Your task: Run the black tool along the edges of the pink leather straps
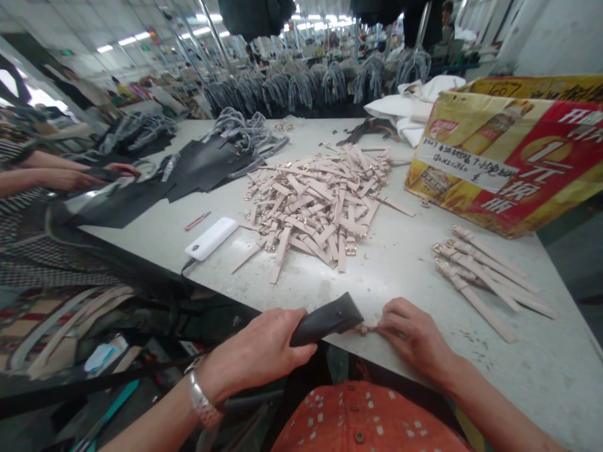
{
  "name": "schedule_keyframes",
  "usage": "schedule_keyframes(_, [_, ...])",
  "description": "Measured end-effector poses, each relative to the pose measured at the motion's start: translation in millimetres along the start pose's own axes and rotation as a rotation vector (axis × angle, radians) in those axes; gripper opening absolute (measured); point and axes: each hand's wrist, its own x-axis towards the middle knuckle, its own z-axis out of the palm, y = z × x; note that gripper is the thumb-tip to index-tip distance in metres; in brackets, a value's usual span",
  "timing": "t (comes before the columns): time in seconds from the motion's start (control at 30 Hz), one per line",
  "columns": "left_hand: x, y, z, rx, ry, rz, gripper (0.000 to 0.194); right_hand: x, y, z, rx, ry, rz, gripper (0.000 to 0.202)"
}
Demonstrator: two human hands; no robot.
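Note:
My left hand [268, 342] is closed around a black, flat, leather-like piece [330, 316], whose wide end points right and upward. What kind of thing it is, I cannot make out. Close to that end, at the table's front edge, my right hand [412, 333] pinches a small beige strap [363, 329], mostly hidden by the fingers. Beyond both hands lies a large heap of beige straps with gold buckles [315, 207]. A smaller group of similar straps [485, 270] rests to the right of my right hand, buckles toward the heap.
A white power bank [211, 239] with a cable and a red cutter [197, 221] lie left of the heap. Black pieces [202, 166] cover the left side, where a co-worker's hands [89, 176] work. A printed carton [509, 157] stands back right beside white cloth [409, 107].

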Motion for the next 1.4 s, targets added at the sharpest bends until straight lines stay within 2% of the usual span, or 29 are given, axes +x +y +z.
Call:
schedule_keyframes(0.17, [-6, 5, 8.7, 0.124, -0.034, -0.009, 0.031, -3, 3, -1, 0.114, -0.006, 0.032, 0.016])
schedule_keyframes(0.37, [-4, 34, 4.3, 0.244, -0.114, 0.004, 0.030, 1, 5, -3, 0.239, -0.069, 0.110, 0.004])
schedule_keyframes(0.43, [1, 44, 1.9, 0.264, -0.123, 0.031, 0.028, 2, 4, -5, 0.242, -0.070, 0.135, 0.008])
schedule_keyframes(0.53, [9, 52, 0.9, 0.278, -0.120, 0.062, 0.026, 1, 0, -8, 0.268, -0.054, 0.211, 0.026])
schedule_keyframes(0.63, [18, 53, 2.8, 0.265, -0.103, 0.062, 0.027, -1, -2, -10, 0.320, -0.064, 0.238, 0.042])
schedule_keyframes(0.73, [24, 48, 6.0, 0.211, -0.069, 0.064, 0.027, -2, -1, -9, 0.315, -0.070, 0.231, 0.047])
schedule_keyframes(0.9, [26, 31, 10.4, 0.008, -0.078, 0.035, 0.028, -1, 2, -8, 0.286, -0.060, 0.221, 0.043])
schedule_keyframes(1.07, [13, 15, 4.0, 0.039, -0.038, 0.025, 0.030, -4, 8, -3, 0.276, -0.040, 0.185, 0.038])
schedule_keyframes(1.2, [8, 22, -3.6, 0.115, -0.093, 0.019, 0.030, -6, 10, 1, 0.287, -0.037, 0.181, 0.041])
schedule_keyframes(1.4, [32, 45, -4.8, 0.152, -0.130, 0.030, 0.031, -4, 9, 1, 0.322, -0.020, 0.216, 0.043])
